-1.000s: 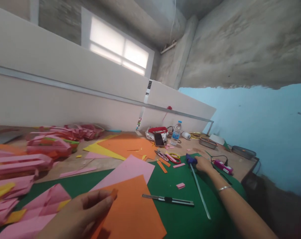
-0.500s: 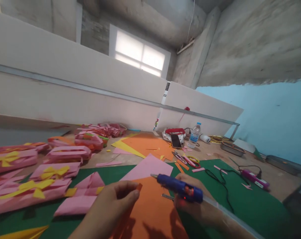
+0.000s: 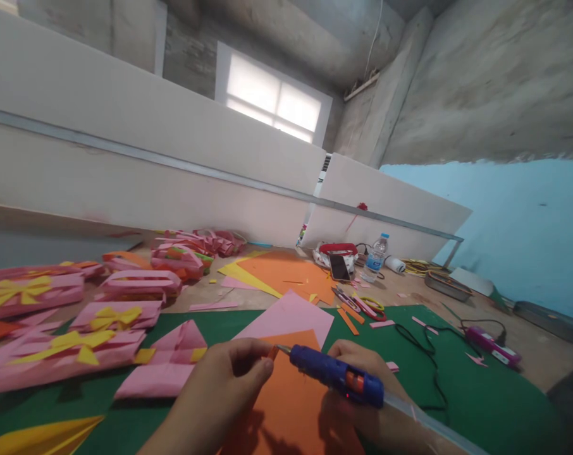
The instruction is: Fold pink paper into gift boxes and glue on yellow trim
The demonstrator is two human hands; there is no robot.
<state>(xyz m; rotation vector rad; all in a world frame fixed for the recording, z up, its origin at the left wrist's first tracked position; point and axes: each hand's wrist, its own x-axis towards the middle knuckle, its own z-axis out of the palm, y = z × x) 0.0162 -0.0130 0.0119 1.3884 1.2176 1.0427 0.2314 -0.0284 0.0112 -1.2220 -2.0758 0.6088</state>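
Yellow bows (image 3: 83, 344) look done; our left hand (image 3: 234, 373) grips a seemingly unglued strip (image 3: 273, 352), our right hand (image 3: 357, 355) a glue gun (image 3: 331, 374).

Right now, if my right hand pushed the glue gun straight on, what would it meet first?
Probably the small orange strip pinched in your left hand; the nozzle appears right beside it, though unclear depth leaves contact uncertain.
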